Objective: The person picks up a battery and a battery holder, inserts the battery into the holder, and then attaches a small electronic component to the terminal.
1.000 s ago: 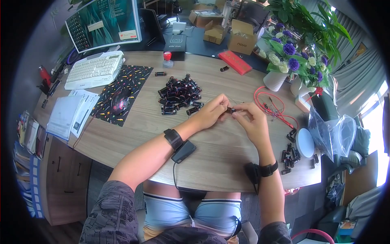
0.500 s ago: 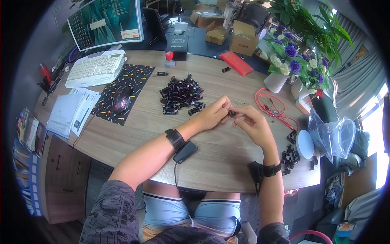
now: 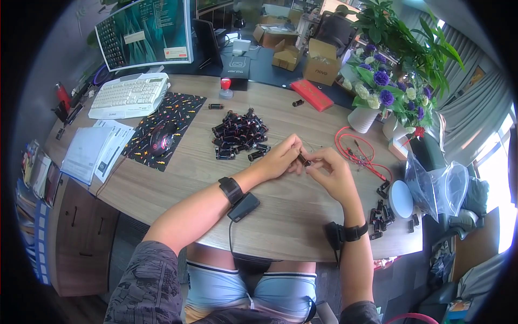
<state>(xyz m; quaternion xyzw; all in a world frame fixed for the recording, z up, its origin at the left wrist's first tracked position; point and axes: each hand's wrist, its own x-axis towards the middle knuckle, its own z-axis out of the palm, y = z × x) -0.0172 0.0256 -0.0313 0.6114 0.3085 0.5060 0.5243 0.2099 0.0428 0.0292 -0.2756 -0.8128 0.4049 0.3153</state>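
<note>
Between my two hands, over the middle of the desk, is a small black cylindrical part (image 3: 304,160) with a copper-coloured band. My left hand (image 3: 283,155) is closed, its thumb and fingers pinching the part from the left. On the other side my right hand (image 3: 330,168) is closed too, its thumb and fingertips at the part's lower right end. My fingers hide some of it. A pile of similar black cylinders (image 3: 237,132) lies just left of my left hand. Fine wires (image 3: 318,153) show faintly behind my fingers.
Several more black cylinders (image 3: 382,216) lie at the right, by a pale blue round lid (image 3: 401,199). A red cable (image 3: 338,141) is coiled behind my right hand. A mouse (image 3: 163,139) and keyboard (image 3: 129,95) stand left; a red stamp (image 3: 226,88) stands at the back.
The small cylinder has tilted and shows more of its length between my fingers. My right hand has shifted slightly left and down. The whole view has moved a little.
</note>
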